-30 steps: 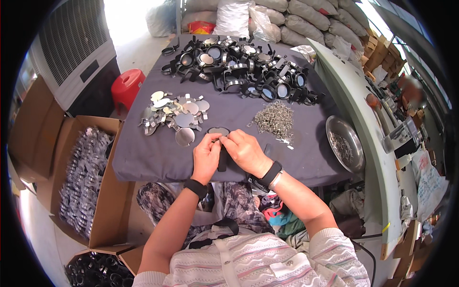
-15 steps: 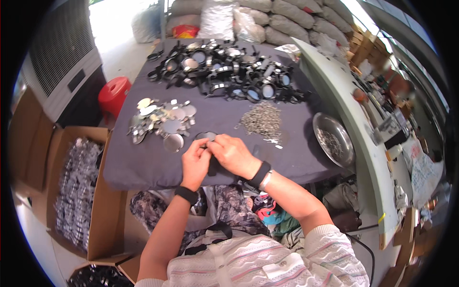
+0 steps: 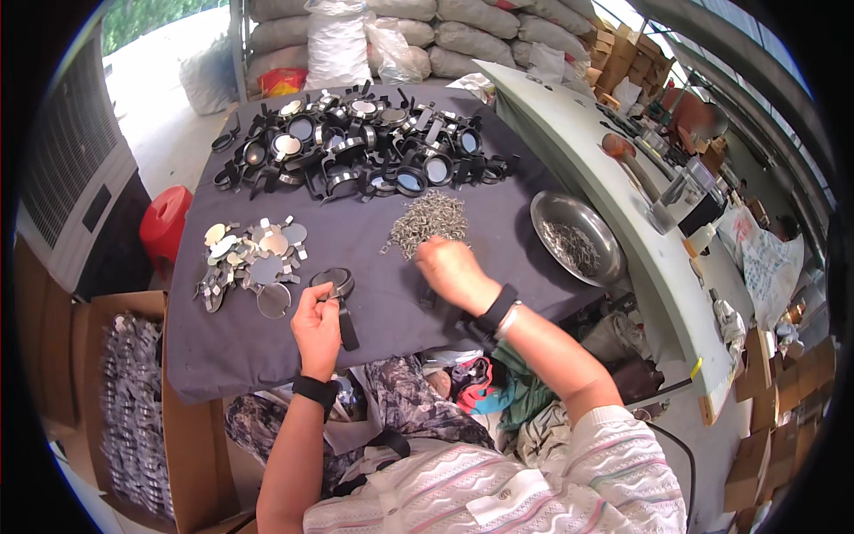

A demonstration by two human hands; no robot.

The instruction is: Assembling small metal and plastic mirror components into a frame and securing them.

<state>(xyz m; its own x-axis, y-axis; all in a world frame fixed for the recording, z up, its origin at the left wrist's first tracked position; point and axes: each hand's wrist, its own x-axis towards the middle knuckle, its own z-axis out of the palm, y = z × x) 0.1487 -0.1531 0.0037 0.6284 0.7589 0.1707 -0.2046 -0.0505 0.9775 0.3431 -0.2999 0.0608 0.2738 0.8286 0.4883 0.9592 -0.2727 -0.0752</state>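
My left hand (image 3: 316,327) holds a small black round mirror with a strap handle (image 3: 334,287) just above the dark grey cloth of the table (image 3: 267,356). My right hand (image 3: 449,270) is reaching over to a heap of small silvery metal bits (image 3: 427,219), fingers curled down at the heap's near edge; whether it holds any I cannot tell. A scatter of round silver discs (image 3: 249,262) lies to the left of my left hand. At the far side of the cloth sits a large pile of black-framed mirrors (image 3: 365,151).
A metal bowl (image 3: 576,238) with more small bits stands at the right of the cloth. A white bench (image 3: 605,178) runs along the right. Cardboard boxes of parts (image 3: 124,418) stand at the left, a red stool (image 3: 165,222) behind them, and sacks (image 3: 391,36) at the back.
My hands were together over one piece; my right hand has moved right and forward to the heap of metal bits, while my left keeps the mirror. My head has turned, shifting the view.
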